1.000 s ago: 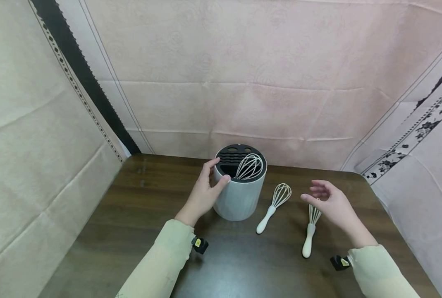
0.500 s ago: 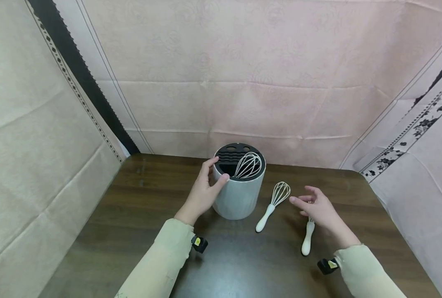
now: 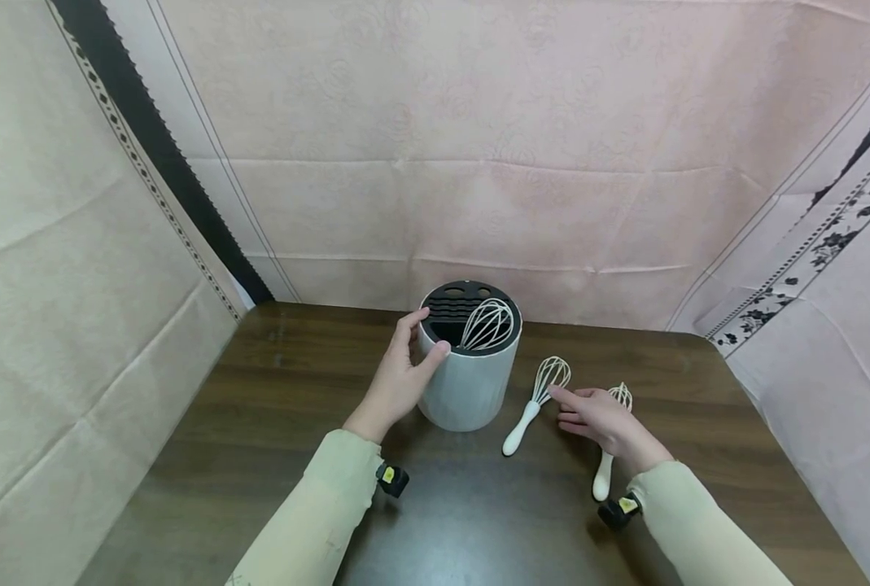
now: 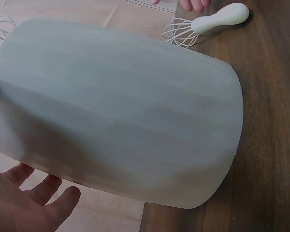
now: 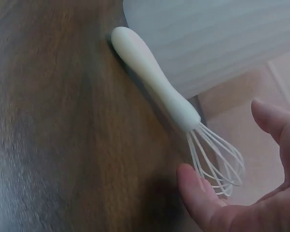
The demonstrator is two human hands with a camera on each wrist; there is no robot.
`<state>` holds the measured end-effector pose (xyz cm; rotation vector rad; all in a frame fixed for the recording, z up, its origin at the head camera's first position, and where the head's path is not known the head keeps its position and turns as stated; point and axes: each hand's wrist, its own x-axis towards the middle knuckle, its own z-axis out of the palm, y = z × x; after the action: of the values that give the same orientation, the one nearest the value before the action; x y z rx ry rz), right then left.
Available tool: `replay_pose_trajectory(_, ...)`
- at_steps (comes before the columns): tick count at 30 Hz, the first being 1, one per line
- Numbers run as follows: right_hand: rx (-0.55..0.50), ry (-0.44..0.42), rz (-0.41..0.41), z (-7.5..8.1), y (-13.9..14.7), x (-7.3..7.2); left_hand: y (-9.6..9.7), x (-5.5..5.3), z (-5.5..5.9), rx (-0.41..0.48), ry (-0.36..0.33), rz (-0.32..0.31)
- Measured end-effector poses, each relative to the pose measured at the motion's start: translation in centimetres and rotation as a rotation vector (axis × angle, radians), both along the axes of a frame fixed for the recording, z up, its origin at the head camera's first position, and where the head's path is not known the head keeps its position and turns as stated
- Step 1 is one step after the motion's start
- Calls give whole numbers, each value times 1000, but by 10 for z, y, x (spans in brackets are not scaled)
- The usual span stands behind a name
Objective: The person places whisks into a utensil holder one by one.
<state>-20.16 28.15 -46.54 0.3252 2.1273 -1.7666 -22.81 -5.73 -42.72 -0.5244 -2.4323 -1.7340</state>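
Right hand (image 3: 601,421), fingers parted and empty, is nearer the whisk (image 3: 532,409) just left of it, its wires slanting toward the far edge of the table (image 3: 295,399); left hand (image 3: 396,378), unclenched, rests against the holder (image 3: 467,397).

The right hand (image 3: 601,419) hides the middle of the rightmost whisk (image 3: 602,480). Inside the utensil holder (image 3: 467,392), the handle of the standing whisk (image 3: 489,324) is out of sight. The left wrist view's edge crops the left hand (image 4: 24,205). Whether the right hand touches the middle whisk (image 5: 175,104) is unclear.
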Motion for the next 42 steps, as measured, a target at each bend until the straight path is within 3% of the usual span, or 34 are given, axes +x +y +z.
replay_pose_trajectory(9, 74, -20, -46, -7, -7, -14, 1, 0, -1, 0, -4, -1)
replay_pose_trajectory(24, 366, 3, -28, -12, -22, -27, 0, 0, 1, 4, -2, -2)
replay_pose_trajectory(42, 282, 2, -40, -9, -19, -27, 1, 0, -1, 9, -13, 11)
